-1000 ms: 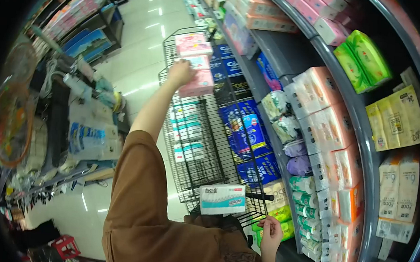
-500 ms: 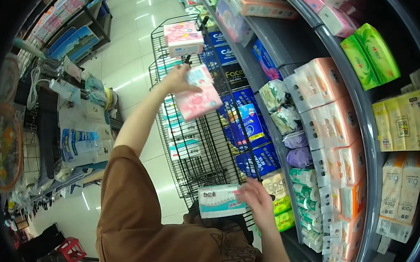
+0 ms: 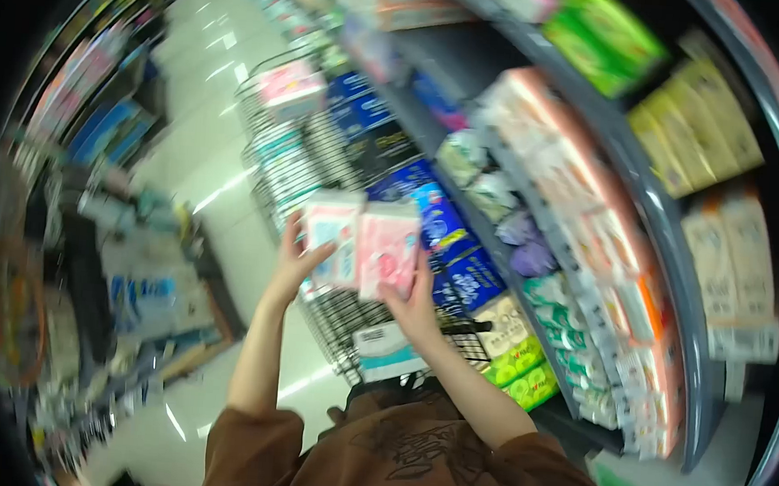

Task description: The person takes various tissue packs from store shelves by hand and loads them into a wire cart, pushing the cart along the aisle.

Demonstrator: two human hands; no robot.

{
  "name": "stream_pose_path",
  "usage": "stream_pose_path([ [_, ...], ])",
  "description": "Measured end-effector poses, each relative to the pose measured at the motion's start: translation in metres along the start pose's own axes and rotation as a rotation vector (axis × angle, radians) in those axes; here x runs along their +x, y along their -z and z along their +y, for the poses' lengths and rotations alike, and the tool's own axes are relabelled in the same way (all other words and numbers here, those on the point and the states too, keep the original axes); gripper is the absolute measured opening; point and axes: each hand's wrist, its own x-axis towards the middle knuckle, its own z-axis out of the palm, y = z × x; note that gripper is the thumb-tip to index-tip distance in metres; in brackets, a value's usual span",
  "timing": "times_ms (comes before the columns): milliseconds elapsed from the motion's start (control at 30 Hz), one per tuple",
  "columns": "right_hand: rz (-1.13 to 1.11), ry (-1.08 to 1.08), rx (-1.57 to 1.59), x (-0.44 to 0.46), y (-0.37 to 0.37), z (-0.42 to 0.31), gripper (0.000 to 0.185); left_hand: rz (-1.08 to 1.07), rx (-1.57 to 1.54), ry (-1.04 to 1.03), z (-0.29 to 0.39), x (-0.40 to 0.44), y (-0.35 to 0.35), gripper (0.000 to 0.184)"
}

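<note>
Over the wire cart point(image 3: 262, 189), two soft packs of tissues are held side by side. My left hand point(image 3: 293, 259) grips the outer edge of the white-and-blue pack point(image 3: 331, 239). My right hand point(image 3: 414, 303) closes on the lower right side of the pink pack point(image 3: 388, 243), thumb on its front. Whether the two packs are joined, I cannot tell. A white-and-teal pack point(image 3: 387, 347) lies at the cart's near end, below my hands. At the far end sits another pink pack point(image 3: 292, 92), and teal-and-white packs point(image 3: 287, 164) lie inside.
On the right, a curved grey shelf point(image 3: 589, 103) carries orange-and-white tissue packs point(image 3: 558, 164), purple packs point(image 3: 525, 243) and green packs point(image 3: 521, 361). Blue cartons point(image 3: 473, 276) stand low beside the cart. A display rack point(image 3: 147, 289) with hanging goods is on the left. Much is blurred.
My left hand has brought the pink and white-blue packs nearer and turned them upright. My right hand has left the white-and-teal pack and taken hold of the pink one. The view has shifted.
</note>
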Motion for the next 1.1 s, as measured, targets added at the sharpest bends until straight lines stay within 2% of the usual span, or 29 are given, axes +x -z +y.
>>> stream_pose_path([
  [33,0.002,0.076,-0.133,-0.009,0.024,-0.025,0.089,0.001,-0.099,-0.012,0.0,-0.018,-0.008,0.087],
  [67,-0.044,0.056,-0.077,-0.019,0.048,-0.041,0.09,-0.084,-0.175,-0.064,0.006,-0.035,-0.018,0.086],
  [100,-0.092,0.042,-0.02,-0.031,0.073,-0.05,0.091,-0.103,-0.291,-0.025,-0.003,-0.055,-0.027,0.086],
  [167,-0.095,0.056,0.138,-0.062,0.118,-0.048,0.093,-0.201,-0.449,0.051,0.024,-0.098,-0.079,0.096],
  [233,-0.069,-0.081,0.256,-0.106,0.165,-0.076,0.093,-0.35,-0.272,0.042,0.003,-0.128,-0.112,0.106],
  [267,-0.041,-0.083,0.257,-0.127,0.188,-0.081,0.09,-0.37,-0.236,0.028,-0.006,-0.142,-0.135,0.109],
  [300,0.045,-0.073,0.266,-0.148,0.21,-0.083,0.089,-0.383,-0.197,0.013,-0.011,-0.153,-0.162,0.111],
  [367,0.203,-0.062,0.291,-0.192,0.255,-0.083,0.088,-0.575,-0.253,0.062,0.012,-0.17,-0.218,0.11],
  [433,0.47,-0.112,0.416,-0.238,0.296,-0.085,0.085,-0.712,-0.296,0.113,0.02,-0.174,-0.265,0.107],
  [500,0.692,0.075,0.738,-0.279,0.341,-0.092,0.083,-0.765,-0.316,0.158,0.028,-0.186,-0.313,0.105],
  [567,0.856,0.244,0.695,-0.315,0.393,-0.119,0.081,-0.827,-0.341,0.239,0.032,-0.199,-0.356,0.103],
  [633,0.994,0.372,0.499,-0.336,0.449,-0.138,0.079,-0.911,-0.414,0.324,0.025,-0.209,-0.395,0.103],
  [700,1.056,0.334,0.279,-0.353,0.5,-0.152,0.077,-0.995,-0.395,0.352,0.026,-0.227,-0.424,0.104],
  [767,1.053,0.315,0.233,-0.357,0.542,-0.179,0.071,-1.075,-0.362,0.309,0.029,-0.251,-0.455,0.104],
  [867,1.062,0.302,0.138,-0.337,0.588,-0.221,0.072,-1.2,-0.314,0.199,0.02,-0.273,-0.485,0.106],
  [900,0.965,0.186,0.129,-0.329,0.603,-0.23,0.07,-1.191,-0.328,0.232,0.021,-0.282,-0.491,0.107],
  [967,0.869,-0.05,-0.329,-0.307,0.639,-0.221,0.069,-1.17,-0.358,0.296,0.026,-0.298,-0.504,0.108],
  [1067,0.694,0.111,-1.426,-0.29,0.648,-0.227,0.066,-1.101,-0.396,0.322,0.026,-0.303,-0.512,0.106],
  [1100,0.684,0.086,-1.324,-0.281,0.654,-0.224,0.066,-1.072,-0.401,0.329,0.027,-0.304,-0.51,0.106],
])
